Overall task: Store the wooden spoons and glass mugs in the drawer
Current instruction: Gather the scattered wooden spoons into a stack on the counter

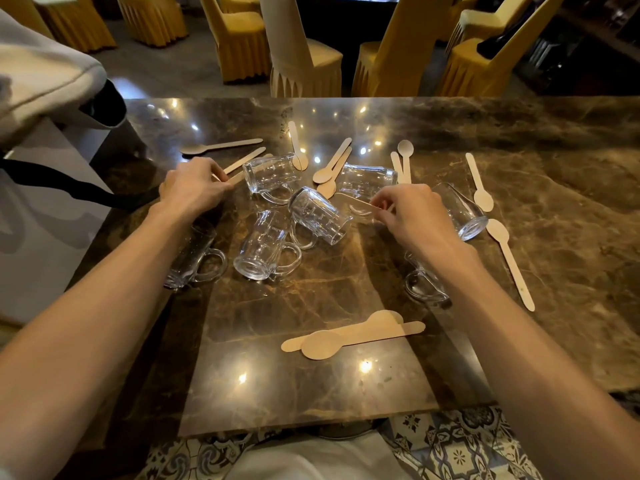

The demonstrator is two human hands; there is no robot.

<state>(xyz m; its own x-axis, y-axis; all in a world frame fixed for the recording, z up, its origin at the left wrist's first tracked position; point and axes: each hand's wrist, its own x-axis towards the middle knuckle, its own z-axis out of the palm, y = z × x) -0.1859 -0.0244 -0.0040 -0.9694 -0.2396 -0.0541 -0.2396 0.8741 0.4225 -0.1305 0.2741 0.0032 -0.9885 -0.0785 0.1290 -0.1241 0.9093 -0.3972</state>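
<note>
Several clear glass mugs lie on their sides on the brown marble table point(311, 382), among them one in the middle point(318, 216) and one nearer me point(263, 247). Several wooden spoons are scattered around them; two overlap near the front point(356, 336) and one lies at the right point(510, 261). My left hand point(194, 188) pinches the ends of wooden spoons point(242, 162) beside a mug point(272, 174). My right hand point(412, 213) pinches the tip of a wooden spoon point(353, 204) lying between the mugs. No drawer is in view.
Yellow-covered chairs point(242, 43) stand beyond the table's far edge. A grey bag with a black strap point(52, 84) sits at the left. Patterned floor tiles point(457, 448) show below the near table edge.
</note>
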